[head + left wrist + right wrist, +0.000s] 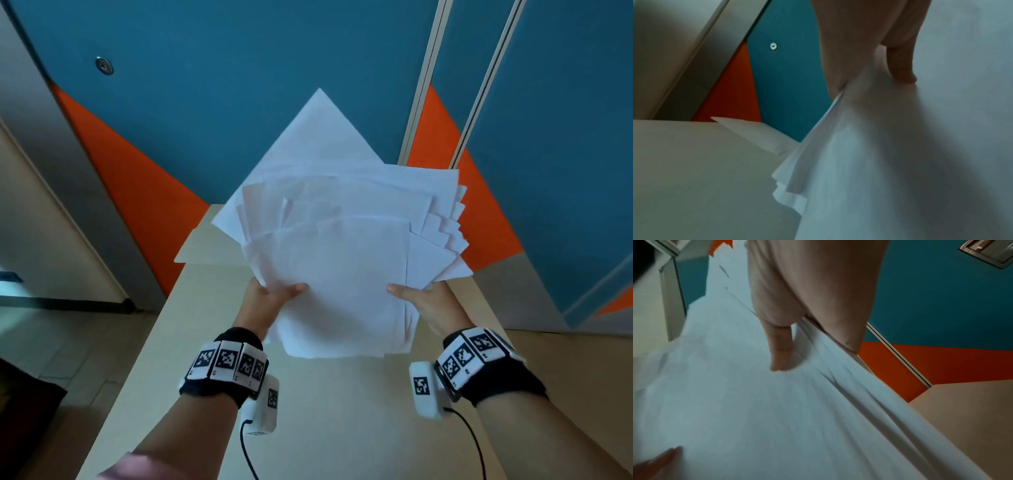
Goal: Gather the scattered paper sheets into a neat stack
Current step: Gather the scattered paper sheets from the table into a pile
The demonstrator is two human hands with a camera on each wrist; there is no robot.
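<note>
An uneven bundle of white paper sheets (342,246) is held up off the pale table (325,411), its corners fanned out at the top and right. My left hand (274,298) grips its left edge with the thumb on top and the fingers hidden behind. My right hand (424,301) grips the right edge the same way. In the left wrist view the thumb (900,68) presses on the sheets (890,162). In the right wrist view the thumb (781,353) lies on the paper (756,402). One more sheet (756,133) lies on the table beyond.
The table is narrow and runs away from me to a blue and orange wall (239,85). Grey floor lies on both sides. A dark object (24,404) sits at the lower left. Cables hang from both wrist cameras.
</note>
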